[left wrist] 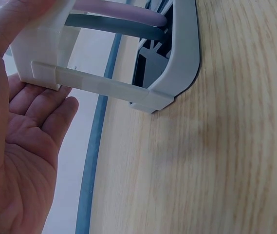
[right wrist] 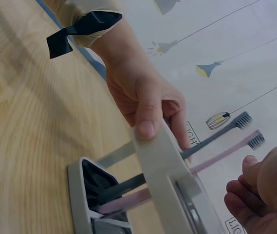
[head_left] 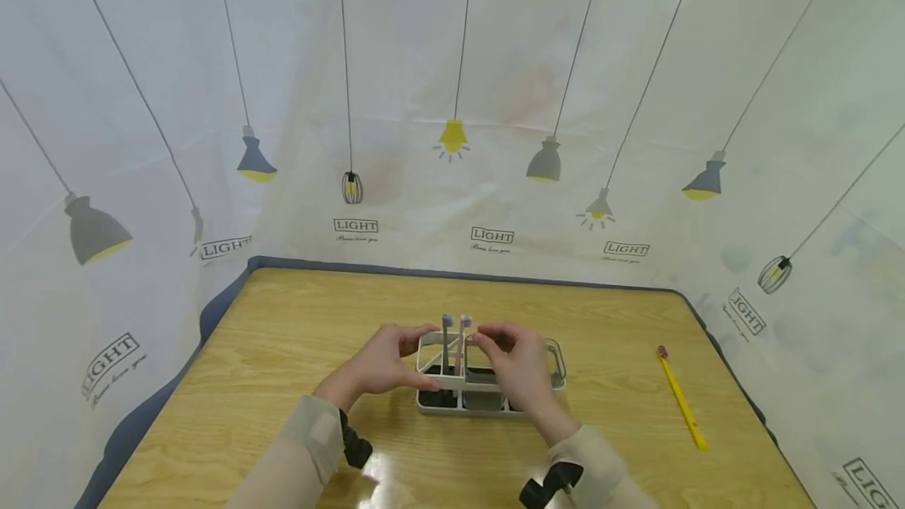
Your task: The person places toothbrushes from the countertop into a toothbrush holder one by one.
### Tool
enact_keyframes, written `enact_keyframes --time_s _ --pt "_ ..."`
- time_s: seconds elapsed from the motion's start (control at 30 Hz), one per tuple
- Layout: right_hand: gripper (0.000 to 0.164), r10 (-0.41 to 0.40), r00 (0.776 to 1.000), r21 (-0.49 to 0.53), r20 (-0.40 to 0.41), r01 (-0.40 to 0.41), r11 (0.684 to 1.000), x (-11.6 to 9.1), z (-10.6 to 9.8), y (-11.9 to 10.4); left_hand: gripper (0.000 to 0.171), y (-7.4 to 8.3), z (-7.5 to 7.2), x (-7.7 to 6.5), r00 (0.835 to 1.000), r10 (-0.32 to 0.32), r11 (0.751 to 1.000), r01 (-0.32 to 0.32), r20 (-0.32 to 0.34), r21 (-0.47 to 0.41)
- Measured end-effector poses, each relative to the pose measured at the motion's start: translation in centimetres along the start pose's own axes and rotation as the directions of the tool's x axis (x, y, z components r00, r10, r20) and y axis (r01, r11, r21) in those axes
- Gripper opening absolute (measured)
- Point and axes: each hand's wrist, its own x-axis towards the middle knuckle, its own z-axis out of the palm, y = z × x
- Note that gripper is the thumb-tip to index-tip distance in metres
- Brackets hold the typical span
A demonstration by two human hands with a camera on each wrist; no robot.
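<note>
A white toothbrush holder (head_left: 474, 412), with an upper frame (right wrist: 158, 168) over a base of dark compartments, stands on the table. My left hand (head_left: 378, 358) grips the left end of that frame, thumb on the near side and fingers behind, as the left wrist view also shows. Upright in the left part are a dark grey-green toothbrush (right wrist: 216, 139) and a pink toothbrush (right wrist: 228, 158), bristle heads up. Just right of the pink one is my right hand (head_left: 522, 371). Its fingers are loosely bent, apart from the brush in the right wrist view, with nothing visible in them.
A yellow toothbrush (head_left: 682, 399) lies on the wooden table (head_left: 318, 446) to the right. Translucent cups (head_left: 555, 360) seem to sit in the holder's right part, partly behind my right hand. A sheet printed with lamps (head_left: 410, 61) surrounds the table.
</note>
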Motion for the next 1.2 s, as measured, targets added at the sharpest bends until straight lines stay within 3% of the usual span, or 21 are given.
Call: enact_keyframes --time_s 0.2,0.37,0.6,0.8,1.0,1.2 --pt "0.009 -0.025 0.997 -0.045 -0.068 0.022 0.999 0.9 -2.5 0.2 0.096 -0.2 -0.1 -0.2 1.0 -0.01 1.0 0.01 0.001 0.002" --pt "0.013 0.008 0.994 -0.095 -0.104 -0.018 0.995 2.2 -5.1 0.8 0.095 -0.2 -0.1 -0.3 1.0 -0.021 1.0 0.021 -0.003 -0.005" --pt "0.024 0.039 0.998 -0.288 -0.04 -0.049 0.956 3.7 -9.6 2.4 0.097 -0.1 0.0 -0.3 0.999 -0.033 0.999 0.033 0.0 -0.003" --pt "0.026 0.04 0.998 -0.386 -0.047 -0.055 0.921 4.2 -13.8 5.1 0.097 0.0 0.0 -0.4 1.0 -0.031 1.0 0.031 -0.003 -0.003" --pt "0.035 0.146 0.989 -0.47 -0.03 -0.143 0.871 3.9 -18.4 8.5 0.097 0.2 0.0 -0.3 1.0 -0.018 1.0 0.018 -0.007 0.015" --pt "0.033 0.17 0.982 -0.541 -0.082 -0.187 0.82 2.9 -22.7 12.8 0.098 0.2 0.1 -0.1 1.0 -0.015 1.0 0.015 0.0 0.024"
